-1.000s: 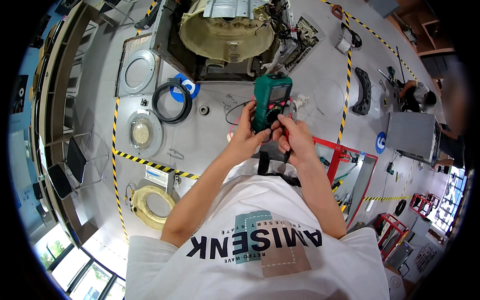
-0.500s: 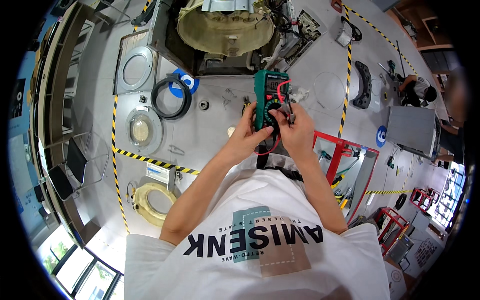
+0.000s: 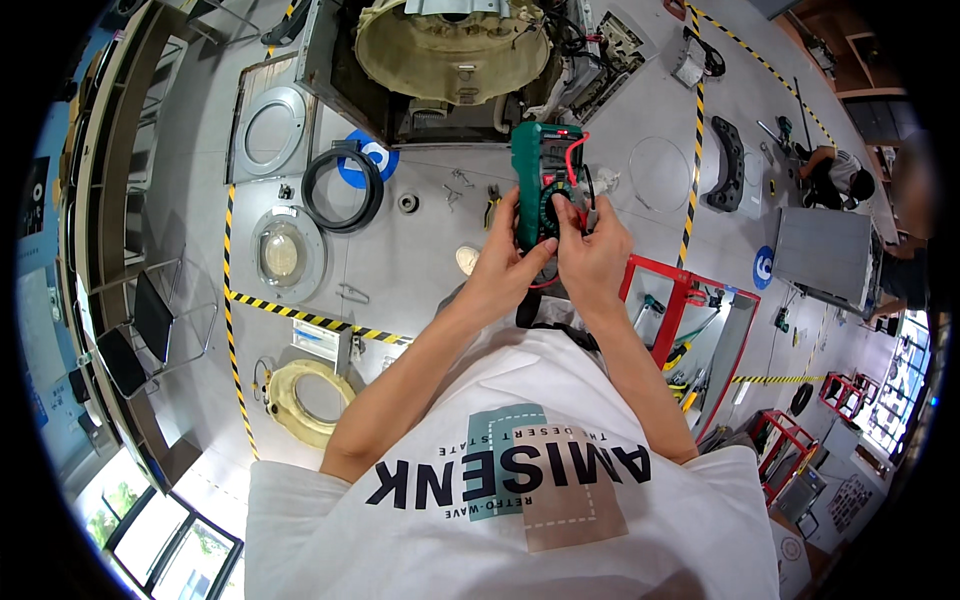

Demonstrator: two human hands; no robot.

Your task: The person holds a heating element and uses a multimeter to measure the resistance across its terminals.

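Gripping the upright green meter (image 3: 540, 185) in left hand (image 3: 505, 265), right hand (image 3: 592, 255) pinching its red lead (image 3: 572, 155) beside the dial.

A green handheld meter (image 3: 540, 180) held up in front of the chest has a small grey rectangular screen (image 3: 541, 151) near its top. Two round blue floor signs with white marks lie on the grey floor: one (image 3: 362, 160) beside the black rubber ring (image 3: 343, 186), one (image 3: 763, 267) at right.
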